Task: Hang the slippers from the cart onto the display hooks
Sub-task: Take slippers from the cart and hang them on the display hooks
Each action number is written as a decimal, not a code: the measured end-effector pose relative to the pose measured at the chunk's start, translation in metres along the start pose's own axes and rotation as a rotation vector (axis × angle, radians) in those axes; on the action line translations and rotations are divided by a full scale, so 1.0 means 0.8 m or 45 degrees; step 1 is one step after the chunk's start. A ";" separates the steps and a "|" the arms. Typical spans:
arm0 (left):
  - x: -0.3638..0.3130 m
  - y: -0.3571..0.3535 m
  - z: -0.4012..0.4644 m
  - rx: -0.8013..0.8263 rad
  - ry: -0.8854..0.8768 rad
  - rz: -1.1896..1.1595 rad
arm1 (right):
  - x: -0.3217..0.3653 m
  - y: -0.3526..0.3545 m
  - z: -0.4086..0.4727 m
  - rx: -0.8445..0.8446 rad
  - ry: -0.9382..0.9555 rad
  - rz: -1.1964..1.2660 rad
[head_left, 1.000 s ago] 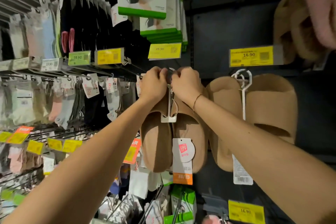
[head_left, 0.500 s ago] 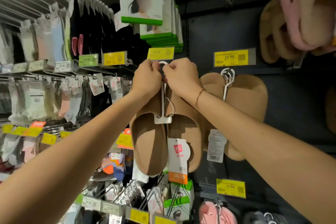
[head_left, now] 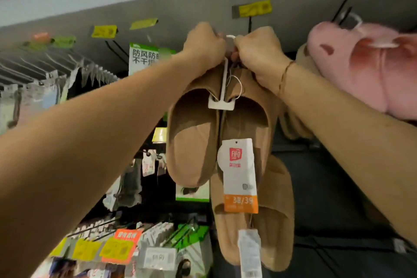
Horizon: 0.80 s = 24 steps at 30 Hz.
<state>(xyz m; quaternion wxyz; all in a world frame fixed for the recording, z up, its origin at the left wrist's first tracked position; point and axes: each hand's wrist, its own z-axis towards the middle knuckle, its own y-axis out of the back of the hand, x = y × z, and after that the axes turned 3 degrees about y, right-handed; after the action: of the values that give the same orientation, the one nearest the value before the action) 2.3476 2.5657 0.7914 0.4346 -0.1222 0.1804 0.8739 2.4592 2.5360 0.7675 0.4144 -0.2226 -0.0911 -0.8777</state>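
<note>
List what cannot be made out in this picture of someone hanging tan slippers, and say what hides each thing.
- Head view: top loop of the white hanger, covered by the left hand and right hand; whether it sits on a hook cannot be told.
- Yellow price labels: motion blur, print unreadable.
- Pink slippers: cut off by the right edge.
- Small print on the slippers' tag: too small.

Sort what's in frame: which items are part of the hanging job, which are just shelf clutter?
In the job:
left hand and right hand, both gripping the white hanger
tan slippers on that hanger
size tag

Just around:
pink slippers
lower tan slippers
yellow price labels
sock packs
</note>
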 end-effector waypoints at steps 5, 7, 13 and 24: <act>-0.042 -0.046 0.049 0.050 -0.030 -0.042 | -0.019 0.029 0.075 -0.001 0.046 -0.079; -0.046 -0.067 0.062 0.071 -0.015 -0.091 | -0.032 0.036 0.097 0.010 0.041 -0.109; -0.054 -0.110 0.112 0.046 0.147 -0.262 | -0.067 0.045 0.152 0.043 0.054 -0.126; -0.011 -0.161 0.157 -0.261 0.352 -0.464 | -0.101 0.000 0.202 0.042 0.162 -0.147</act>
<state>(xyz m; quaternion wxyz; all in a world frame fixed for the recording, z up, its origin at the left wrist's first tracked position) 2.4489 2.6843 0.8813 0.5415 -0.3144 0.1236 0.7699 2.5552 2.6476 0.8727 0.3716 -0.1539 -0.0916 -0.9109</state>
